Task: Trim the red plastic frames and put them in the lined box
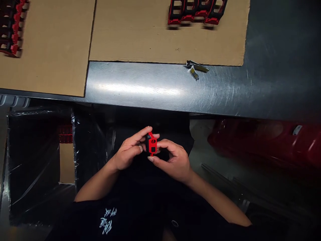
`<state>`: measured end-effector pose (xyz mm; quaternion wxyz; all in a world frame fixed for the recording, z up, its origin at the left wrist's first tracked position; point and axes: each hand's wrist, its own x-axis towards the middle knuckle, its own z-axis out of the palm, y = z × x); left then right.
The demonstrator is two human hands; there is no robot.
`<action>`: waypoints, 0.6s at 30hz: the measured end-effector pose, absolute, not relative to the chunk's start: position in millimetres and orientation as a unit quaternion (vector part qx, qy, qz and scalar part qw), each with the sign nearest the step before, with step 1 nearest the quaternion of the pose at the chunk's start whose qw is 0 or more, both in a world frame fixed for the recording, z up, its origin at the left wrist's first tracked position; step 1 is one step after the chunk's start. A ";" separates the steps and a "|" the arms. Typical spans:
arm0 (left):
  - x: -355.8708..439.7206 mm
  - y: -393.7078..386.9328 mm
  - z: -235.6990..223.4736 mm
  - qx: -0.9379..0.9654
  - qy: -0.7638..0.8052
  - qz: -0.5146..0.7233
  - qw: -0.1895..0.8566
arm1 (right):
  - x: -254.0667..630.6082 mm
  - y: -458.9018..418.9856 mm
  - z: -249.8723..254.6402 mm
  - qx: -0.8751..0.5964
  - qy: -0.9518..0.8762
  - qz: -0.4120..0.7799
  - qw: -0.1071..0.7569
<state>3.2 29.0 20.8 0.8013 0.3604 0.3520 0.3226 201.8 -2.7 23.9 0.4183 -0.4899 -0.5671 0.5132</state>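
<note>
Between my hands, in front of my body and below the table edge, is a small red and black plastic part [152, 146] with a round and a square opening in its red face. My left hand [128, 150] grips its left, black side, fingers along the top and back. From the right, my right hand [174, 159] pinches it, thumb at the lower end and index finger against the side. Some fingertips are hidden behind the part. A metal nail clipper [197, 68] lies on the table beyond, at the cardboard's edge.
Similar red and black parts [197, 11] stand in a row on the cardboard sheet [130, 36], and more [11, 28] at far left. The metal table [135, 85] runs across. Below left is a plastic-lined box [37, 160]; at right, a red glossy object [265, 140].
</note>
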 end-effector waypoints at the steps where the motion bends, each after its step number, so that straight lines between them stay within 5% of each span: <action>1: 1.5 29.2 21.6 0.379 0.344 0.318 0.798 | 202.1 -2.8 23.1 -0.485 -0.571 0.509 0.423; 12: 5.1 24.1 24.0 0.517 0.398 0.272 0.707 | 199.4 -4.8 18.4 -0.461 -0.575 0.518 0.433; 18: 4.1 26.6 29.5 0.594 0.435 0.218 0.641 | 217.0 1.0 18.0 -0.411 -0.444 0.683 0.409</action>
